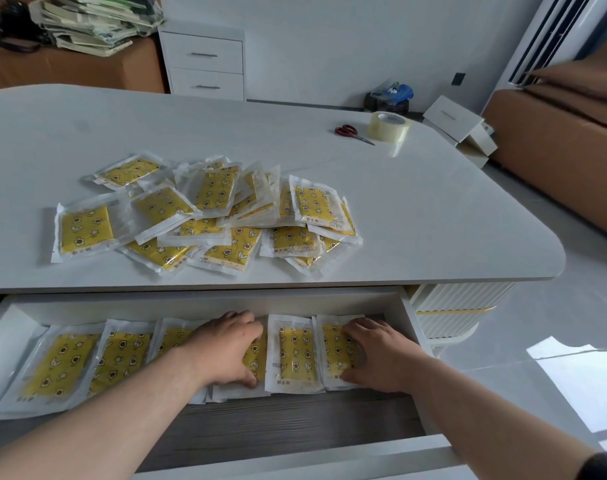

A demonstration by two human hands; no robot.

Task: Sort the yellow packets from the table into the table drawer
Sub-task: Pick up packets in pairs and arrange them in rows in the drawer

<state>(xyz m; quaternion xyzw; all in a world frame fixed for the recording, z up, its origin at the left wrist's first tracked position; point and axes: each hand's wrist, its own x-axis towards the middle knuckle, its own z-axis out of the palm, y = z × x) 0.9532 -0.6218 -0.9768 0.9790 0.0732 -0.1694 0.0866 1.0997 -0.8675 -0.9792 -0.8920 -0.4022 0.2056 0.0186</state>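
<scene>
A loose heap of several yellow packets [205, 211] in clear wrappers lies on the white table [416, 202]. Below it the table drawer [414, 327] is pulled out, with a row of several yellow packets [61, 367] lying flat side by side on its grey bottom. My left hand [226, 351] rests on a packet near the middle of the row, fingers spread across it and thumb at its near edge. My right hand [378, 355] lies on the rightmost packet [335, 353], fingers at its far edge and thumb at its near edge. One packet [295, 355] lies between the hands.
Red-handled scissors [352, 132] and a roll of clear tape [390, 126] sit at the table's far right. A white drawer cabinet [205, 64] and stacked papers [94, 22] stand behind. Brown cartons [565, 133] are on the floor to the right.
</scene>
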